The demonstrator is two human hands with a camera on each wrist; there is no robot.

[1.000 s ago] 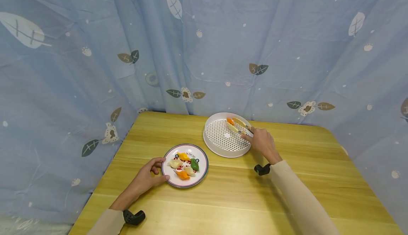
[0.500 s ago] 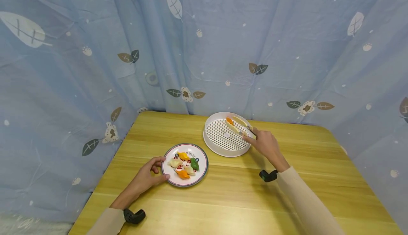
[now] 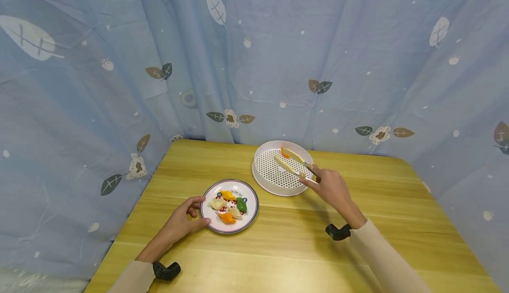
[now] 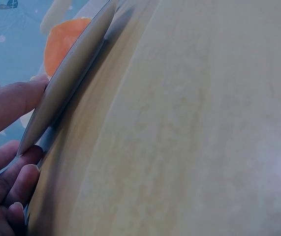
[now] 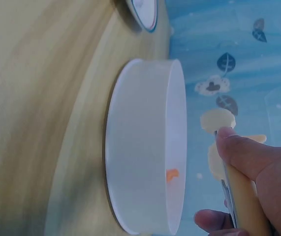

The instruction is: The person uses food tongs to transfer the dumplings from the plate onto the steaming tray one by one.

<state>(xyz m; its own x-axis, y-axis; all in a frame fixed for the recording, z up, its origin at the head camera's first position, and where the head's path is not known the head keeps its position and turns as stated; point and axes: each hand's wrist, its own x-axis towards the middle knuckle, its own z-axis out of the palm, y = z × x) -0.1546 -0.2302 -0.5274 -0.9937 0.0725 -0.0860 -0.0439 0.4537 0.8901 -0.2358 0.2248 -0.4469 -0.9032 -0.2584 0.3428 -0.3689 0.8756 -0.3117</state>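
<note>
My left hand holds the near-left rim of a white plate, thumb on top and fingers under the edge in the left wrist view. On the plate lie several toy-like dumplings: orange, yellow, green and pale ones. My right hand grips tongs with pale tips over a round white steamer tray with a perforated floor. The tong arms are spread apart. An orange dumpling is in the tray, beside the farther tong arm.
A wood-grain table carries the plate and the tray, the tray standing behind and to the right of the plate. A blue patterned curtain hangs along the table's back and left edges, close behind the tray.
The tongs have spread, letting go of the orange dumpling, which now sits in the tray. My right hand has shifted slightly nearer and to the right. The left hand stays on the plate.
</note>
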